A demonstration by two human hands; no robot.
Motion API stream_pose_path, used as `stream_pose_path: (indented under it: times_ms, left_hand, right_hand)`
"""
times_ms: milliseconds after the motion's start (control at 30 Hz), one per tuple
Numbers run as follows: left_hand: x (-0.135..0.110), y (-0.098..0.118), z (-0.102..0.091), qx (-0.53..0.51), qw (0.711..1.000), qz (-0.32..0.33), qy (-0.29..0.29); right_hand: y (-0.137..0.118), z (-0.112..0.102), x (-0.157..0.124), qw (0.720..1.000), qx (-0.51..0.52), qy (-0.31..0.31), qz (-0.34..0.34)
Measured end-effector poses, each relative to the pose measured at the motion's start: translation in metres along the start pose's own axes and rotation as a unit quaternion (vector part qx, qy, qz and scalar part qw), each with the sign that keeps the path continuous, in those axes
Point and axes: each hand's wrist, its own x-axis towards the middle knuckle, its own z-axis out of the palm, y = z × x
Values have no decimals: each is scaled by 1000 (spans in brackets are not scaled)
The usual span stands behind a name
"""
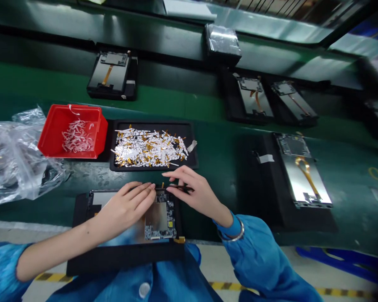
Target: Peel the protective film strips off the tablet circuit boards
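An opened tablet-like device [159, 218] with a circuit board lies in a black holder [122, 256] at the near edge of the bench. My left hand [126, 207] rests flat on it, fingers stretched toward its top edge. My right hand [192, 191] hovers at the device's upper right corner, fingers pinched on a thin dark tool, maybe tweezers [179, 187]. Just beyond the hands a black tray [190, 130] holds a heap of small white and gold strips [149, 147].
A red bin [50, 134] with white scraps stands left of the tray, beside a crumpled clear plastic bag [12, 159]. Several more open devices in black holders sit on the green belt, one at right [304, 172], others farther back [111, 75].
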Motion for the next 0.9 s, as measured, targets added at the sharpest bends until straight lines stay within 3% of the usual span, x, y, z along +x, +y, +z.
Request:
stream_pose_path:
  times_ms: [267,367,567,667,767,900]
  left_hand:
    - [0,-7,2,-127,990,-61,7]
    - [2,-7,2,-151,988,-43,4]
    - [4,-1,8,-51,998,15,20]
    - [7,0,8,-50,999,15,15]
    - [9,-3,7,-133,990,-40,2]
    - [10,-8,6,-299,944,-138,-24]
  right_hand:
    - [1,5,6,990,110,6,87]
    - [2,6,8,986,128,-2,105]
    - [0,8,11,990,98,-7,103]
    - [-4,5,12,993,71,-15,90]
    - [-11,-2,8,992,95,26,75]
    - [-14,-10,0,966,190,148,89]
